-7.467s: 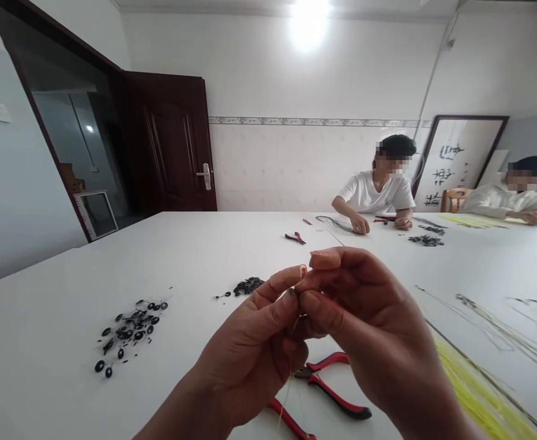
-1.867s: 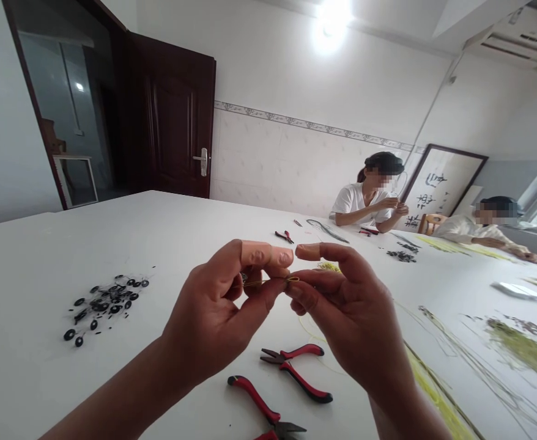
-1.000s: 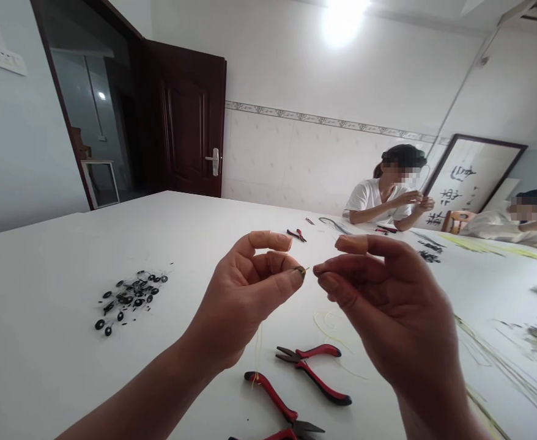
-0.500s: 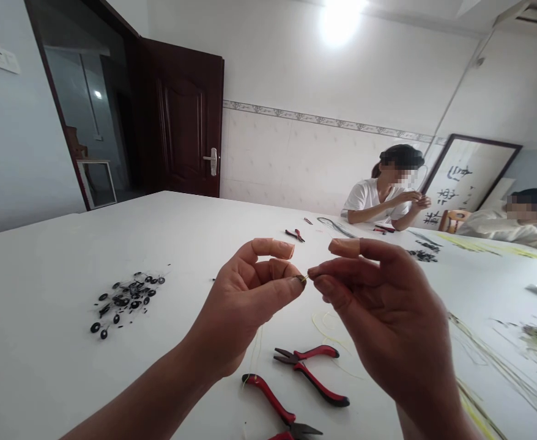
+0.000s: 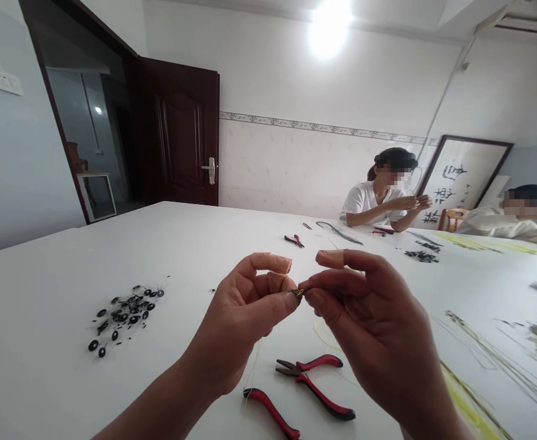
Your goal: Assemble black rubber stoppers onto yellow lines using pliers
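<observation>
Hands have closed up: half a second back a short straight bit of yellow thread [image 5: 300, 292] bridged a small gap between the fingertips; now the tips sit nearly together and the thread shows as a tiny loop between them. Left hand [image 5: 243, 315] has thumb and index finger pinched on the thread, with something small and dark at the tips, too small to identify. Right hand [image 5: 378, 324] pinches at the other side of the loop, thumb against index finger; whether its tips clamp the loop or just press on it, can't fully tell. Another finger of each hand is crooked above, holding nothing. Loop is held up clear of the worktop [image 5: 43, 318]; a loose strand [image 5: 256, 360] hangs below the left hand, over the handle end of the lower pliers [image 5: 273, 412]. Judgement: the work is at a fine, fingertip stage, with both hands tied up in the thread and the tools not in use. Upper pliers [image 5: 301, 370] lie spread just below the hands, same spot relative to the lower pair as before. Black beads [image 5: 133, 319] are scattered off to the left, unchanged; yellow strands [image 5: 468, 400] lie beside the right forearm.
</observation>
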Demonstrator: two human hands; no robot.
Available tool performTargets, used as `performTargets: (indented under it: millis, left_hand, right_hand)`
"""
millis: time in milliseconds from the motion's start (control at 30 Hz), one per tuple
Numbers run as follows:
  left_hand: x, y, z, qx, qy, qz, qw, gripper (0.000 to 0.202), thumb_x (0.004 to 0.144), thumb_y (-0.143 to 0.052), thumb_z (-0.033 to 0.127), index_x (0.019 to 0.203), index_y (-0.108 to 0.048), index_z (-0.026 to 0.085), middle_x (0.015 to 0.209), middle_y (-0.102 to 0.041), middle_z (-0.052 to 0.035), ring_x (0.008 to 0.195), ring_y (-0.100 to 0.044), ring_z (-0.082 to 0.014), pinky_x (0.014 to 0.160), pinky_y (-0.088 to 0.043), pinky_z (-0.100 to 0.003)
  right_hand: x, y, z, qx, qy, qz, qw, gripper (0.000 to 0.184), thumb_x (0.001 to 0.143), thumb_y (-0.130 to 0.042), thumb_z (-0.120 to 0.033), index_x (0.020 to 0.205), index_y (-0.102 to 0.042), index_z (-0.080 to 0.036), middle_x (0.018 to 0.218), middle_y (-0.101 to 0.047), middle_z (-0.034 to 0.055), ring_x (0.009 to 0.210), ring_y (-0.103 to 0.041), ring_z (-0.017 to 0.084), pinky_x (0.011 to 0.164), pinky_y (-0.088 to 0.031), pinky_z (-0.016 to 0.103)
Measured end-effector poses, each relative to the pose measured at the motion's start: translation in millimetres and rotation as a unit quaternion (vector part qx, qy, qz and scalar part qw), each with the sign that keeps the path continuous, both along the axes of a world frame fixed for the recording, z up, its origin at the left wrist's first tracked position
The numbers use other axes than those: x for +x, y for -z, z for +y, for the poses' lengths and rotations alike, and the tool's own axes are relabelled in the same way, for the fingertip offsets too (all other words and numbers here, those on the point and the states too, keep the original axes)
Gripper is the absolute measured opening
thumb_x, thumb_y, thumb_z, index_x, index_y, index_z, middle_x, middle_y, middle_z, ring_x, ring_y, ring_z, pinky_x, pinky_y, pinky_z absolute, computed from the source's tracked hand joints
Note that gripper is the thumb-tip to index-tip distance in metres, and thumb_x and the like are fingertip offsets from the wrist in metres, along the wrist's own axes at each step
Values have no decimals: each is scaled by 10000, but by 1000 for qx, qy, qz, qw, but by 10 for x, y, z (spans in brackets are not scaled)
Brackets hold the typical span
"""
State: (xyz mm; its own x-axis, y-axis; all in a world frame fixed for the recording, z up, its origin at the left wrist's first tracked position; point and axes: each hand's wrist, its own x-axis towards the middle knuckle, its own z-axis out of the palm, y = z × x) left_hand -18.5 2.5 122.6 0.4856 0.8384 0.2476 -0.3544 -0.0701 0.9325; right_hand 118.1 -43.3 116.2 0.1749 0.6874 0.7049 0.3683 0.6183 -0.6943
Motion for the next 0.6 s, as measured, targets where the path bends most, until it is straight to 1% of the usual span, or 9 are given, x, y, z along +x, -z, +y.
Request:
performTargets:
  millis: [100,267,433,600]
  left_hand:
    - [8,3,11,-1,-2,2,1000,186,732,-578,117,858,-528,244,659,-500,49,535,-328,-54,456,-248,-169]
    - [41,15,36,-3,4,5,1000,171,733,-582,129,849,-532,245,655,-490,46,543,-324,-60,456,-235,-174]
    - [39,16,43,3,-1,3,1000,185,736,-582,122,862,-538,250,658,-496,45,550,-332,-57,453,-238,-163]
    - [23,-3,39,19,-3,-7,1000,205,737,-564,91,865,-541,250,642,-493,51,525,-330,-45,452,-257,-150]
  right_hand:
    - [15,-2,4,3,-9,-1,1000,292,759,-560,-137,1010,-488,-267,820,-635,0,672,-609,130,537,-516,249]
    - [35,-10,21,3,-25,0,1000,321,756,-555,-103,1018,-489,-277,775,-641,-11,675,-622,132,565,-528,256]
    - [53,-13,37,-7,-23,-13,1000,328,757,-553,-106,1025,-480,-280,735,-637,-22,629,-614,129,496,-490,243]
    - [46,-10,28,-19,-52,-20,998,340,766,-524,-79,1041,-461,-268,726,-627,-33,635,-597,108,541,-487,234]
